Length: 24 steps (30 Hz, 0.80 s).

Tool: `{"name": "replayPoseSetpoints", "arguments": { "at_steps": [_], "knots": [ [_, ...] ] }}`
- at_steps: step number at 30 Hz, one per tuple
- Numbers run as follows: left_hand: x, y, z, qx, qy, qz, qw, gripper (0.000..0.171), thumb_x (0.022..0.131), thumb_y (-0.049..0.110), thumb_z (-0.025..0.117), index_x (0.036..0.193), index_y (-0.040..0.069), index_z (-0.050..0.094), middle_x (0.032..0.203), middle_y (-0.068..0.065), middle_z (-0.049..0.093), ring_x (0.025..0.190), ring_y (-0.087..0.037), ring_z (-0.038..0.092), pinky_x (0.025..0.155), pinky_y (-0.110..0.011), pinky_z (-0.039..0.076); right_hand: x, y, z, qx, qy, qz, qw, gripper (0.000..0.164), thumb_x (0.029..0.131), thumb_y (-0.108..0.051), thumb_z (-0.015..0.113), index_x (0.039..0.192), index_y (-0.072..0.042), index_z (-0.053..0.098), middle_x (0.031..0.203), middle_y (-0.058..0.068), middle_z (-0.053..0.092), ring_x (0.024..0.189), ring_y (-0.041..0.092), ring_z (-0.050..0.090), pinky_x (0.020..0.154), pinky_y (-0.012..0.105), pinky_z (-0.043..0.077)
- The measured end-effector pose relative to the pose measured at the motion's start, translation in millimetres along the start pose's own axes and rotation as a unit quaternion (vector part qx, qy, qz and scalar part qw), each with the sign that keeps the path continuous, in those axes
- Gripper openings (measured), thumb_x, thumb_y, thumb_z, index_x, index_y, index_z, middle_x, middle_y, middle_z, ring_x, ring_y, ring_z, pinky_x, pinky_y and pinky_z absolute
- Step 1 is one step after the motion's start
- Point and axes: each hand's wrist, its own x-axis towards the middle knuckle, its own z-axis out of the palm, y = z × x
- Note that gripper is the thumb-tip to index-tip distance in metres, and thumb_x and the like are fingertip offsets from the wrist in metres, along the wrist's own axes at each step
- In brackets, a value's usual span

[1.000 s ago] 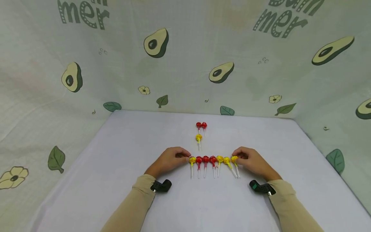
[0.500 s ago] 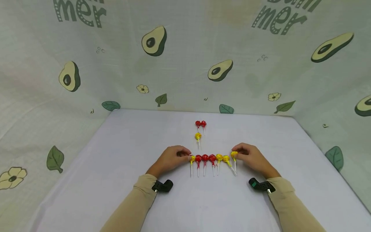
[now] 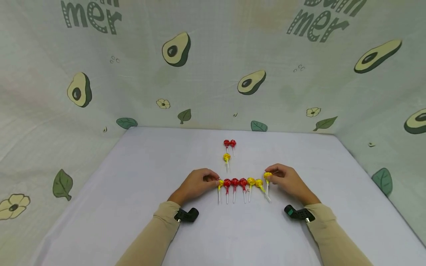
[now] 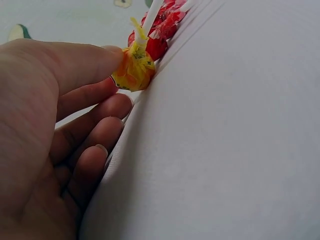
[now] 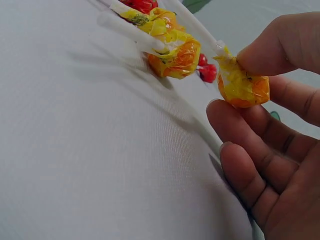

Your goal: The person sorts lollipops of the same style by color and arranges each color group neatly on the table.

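Note:
Between thumb and fingers, my right hand [image 3: 287, 181] pinches a yellow lollipop [image 5: 243, 85] by its wrapped head. That lollipop is raised off the cloth, its stick pointing down toward me in the head view. At the row's left end my left hand [image 3: 198, 183] pinches another yellow lollipop [image 4: 134, 68], thumb on the wrapper. Three red lollipops [image 3: 235, 182] stand side by side to the right of it. Two yellow lollipops [image 3: 251, 181] follow, the outer one slanting, its stick toward the lower right.
Farther back on the white-covered table [image 3: 166, 155] lie two red lollipops [image 3: 230, 143] side by side, with a single yellow lollipop [image 3: 226, 157] just in front of them. A cloth backdrop [image 3: 213, 48] printed with avocados and leaves rises behind the table's far edge.
My right hand has lifted the right-end yellow lollipop up and slightly left; its stick has swung from slanting to nearly straight. My left hand has kept its place at the row's left end.

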Motion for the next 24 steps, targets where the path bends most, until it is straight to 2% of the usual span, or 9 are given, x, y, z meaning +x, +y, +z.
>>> {"name": "replayPoseSetpoints", "arguments": {
  "at_steps": [5, 15, 24],
  "knots": [
    [-1.4, -0.7, 0.3, 0.005, 0.000, 0.002, 1.0000, 0.018, 0.084, 0.041, 0.065, 0.097, 0.029, 0.066, 0.084, 0.012, 0.059, 0.077, -0.009, 0.055, 0.068, -0.027, 0.046, 4.8, -3.6, 2.2, 0.031, -0.009, 0.010, 0.999, 0.025, 0.088, -0.019, 0.064, 0.109, -0.007, 0.060, 0.110, 0.012, 0.059, 0.084, 0.023, 0.063, 0.069, 0.035, 0.052],
    [1.2, 0.4, -1.7, 0.008, 0.003, 0.022, 0.9997, 0.016, 0.085, 0.039, 0.065, 0.097, 0.029, 0.066, 0.086, 0.013, 0.059, 0.078, -0.007, 0.055, 0.069, -0.026, 0.047, 16.2, -16.3, 0.6, 0.013, 0.007, 0.082, 0.997, 0.036, 0.088, -0.030, 0.063, 0.117, -0.009, 0.058, 0.112, 0.008, 0.058, 0.083, 0.024, 0.061, 0.073, 0.034, 0.050],
    [0.1, -3.2, 2.3, 0.006, 0.000, 0.018, 0.9998, 0.017, 0.085, 0.042, 0.064, 0.097, 0.030, 0.065, 0.085, 0.013, 0.059, 0.077, -0.007, 0.055, 0.068, -0.026, 0.046, 39.5, -23.7, 10.9, 0.053, 0.003, 0.079, 0.995, 0.039, 0.090, -0.031, 0.060, 0.121, -0.007, 0.057, 0.114, 0.007, 0.059, 0.087, 0.026, 0.061, 0.079, 0.035, 0.050]
  ]
}}
